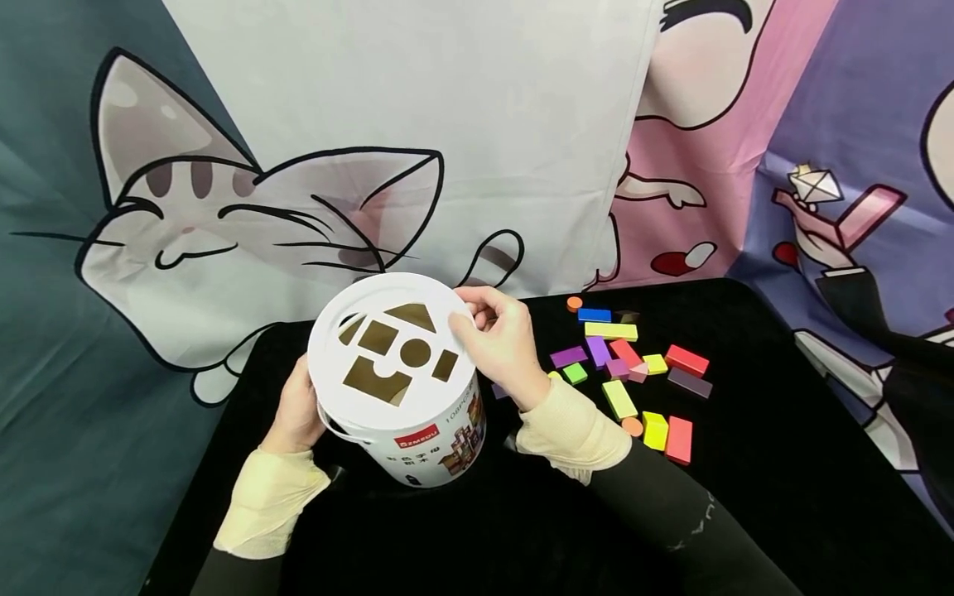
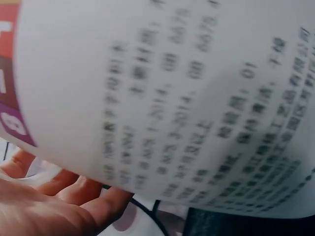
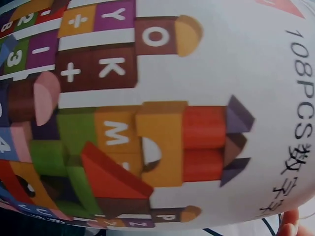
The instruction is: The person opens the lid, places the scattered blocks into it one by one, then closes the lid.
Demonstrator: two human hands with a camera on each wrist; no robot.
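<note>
A white bucket [image 1: 425,455] with printed blocks on its side stands on a black cloth, and its handle [image 1: 346,432] hangs down at the left. On top sits a white lid [image 1: 417,406] with cut-out shapes, among them a round hole and a triangle. My left hand [image 1: 296,410] holds the bucket's left side near the rim; the bucket hides part of its fingers in the head view. With thumb over the edge and fingers curled below, my right hand [image 1: 503,339] pinches the lid's right rim. Printed text [image 2: 192,113] fills the left wrist view.
Several coloured blocks lie scattered right of the bucket, including a long yellow block [image 1: 611,331], a red block [image 1: 686,360] and a blue block [image 1: 594,315]. Behind the black-covered table [image 1: 775,480] hangs a cloth backdrop [image 1: 507,124] with cartoon figures.
</note>
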